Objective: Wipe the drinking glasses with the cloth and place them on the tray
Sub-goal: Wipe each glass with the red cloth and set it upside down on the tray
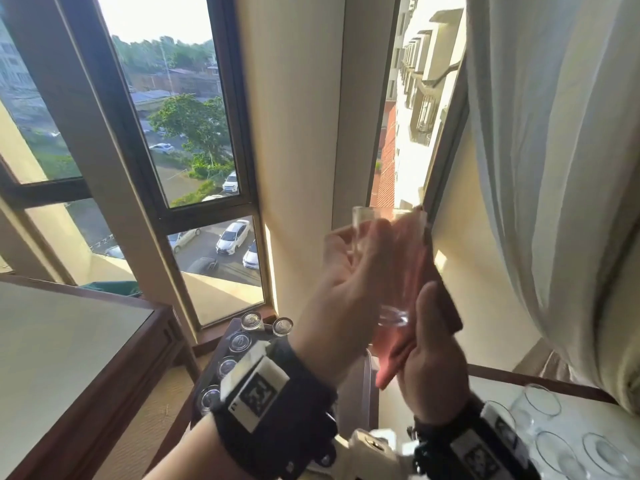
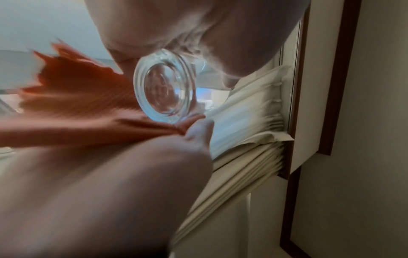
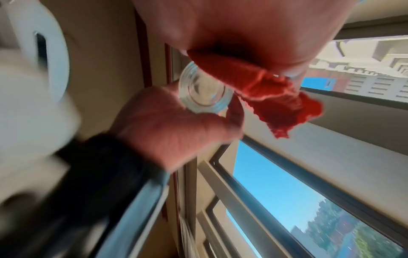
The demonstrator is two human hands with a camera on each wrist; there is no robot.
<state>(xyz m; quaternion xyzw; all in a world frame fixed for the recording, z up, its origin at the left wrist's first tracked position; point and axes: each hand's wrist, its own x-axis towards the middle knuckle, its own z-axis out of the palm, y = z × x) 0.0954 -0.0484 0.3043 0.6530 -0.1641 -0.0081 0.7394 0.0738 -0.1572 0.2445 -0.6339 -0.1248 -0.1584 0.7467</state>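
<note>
My left hand (image 1: pixel 349 271) grips a clear drinking glass (image 1: pixel 393 317) raised in front of the window, rim up and away from me. My right hand (image 1: pixel 431 341) holds a red cloth (image 1: pixel 412 261) pressed against the glass's right side. The left wrist view shows the thick glass base (image 2: pixel 164 85) between my left hand (image 2: pixel 198 26) above and the cloth (image 2: pixel 84 97) at its left. In the right wrist view my right hand (image 3: pixel 243 26) pinches the cloth (image 3: pixel 276 94) beside the glass (image 3: pixel 203 90). A dark tray (image 1: pixel 212 374) with several glasses lies low behind my left wrist.
Several more clear glasses (image 1: pixel 554 448) stand on a pale-topped table at the lower right. A wooden table with a pale top (image 1: pixel 69 341) fills the lower left. A light curtain (image 1: pixel 554 168) hangs at the right, close to the raised glass. Window panes (image 1: pixel 194 133) stand ahead.
</note>
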